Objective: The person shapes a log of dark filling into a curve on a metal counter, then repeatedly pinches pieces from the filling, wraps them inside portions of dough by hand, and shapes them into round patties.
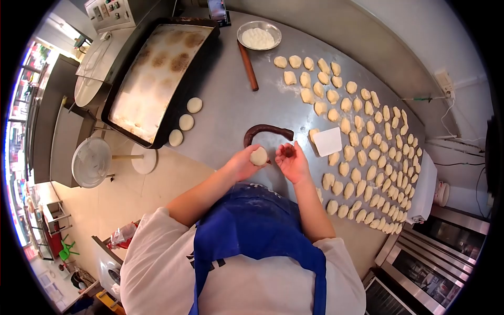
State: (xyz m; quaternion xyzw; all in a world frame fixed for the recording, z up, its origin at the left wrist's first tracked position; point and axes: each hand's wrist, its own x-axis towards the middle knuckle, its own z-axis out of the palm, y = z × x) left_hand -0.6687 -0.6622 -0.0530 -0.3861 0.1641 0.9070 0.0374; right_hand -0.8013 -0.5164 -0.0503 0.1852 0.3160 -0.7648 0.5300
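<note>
In my left hand [243,167] lies a pale round piece of dough [258,156], fingers curled around it. My right hand [295,165] is just beside it, its fingers closed round a small dark brown lump of filling [287,151]. Beyond both hands a curved dark rope of filling [269,128] rests on the steel table [220,123]; its left end comes close to my left hand. A white flat scraper [328,142] is to the right of my right hand, partly over a dough piece.
Rows of pale dough pieces [371,173] cover the table's right side. A rolling pin [248,66] and a bowl of flour [259,38] are at the back. To the left stands a large baking pan [157,68], with three dough rounds [186,122] along its edge.
</note>
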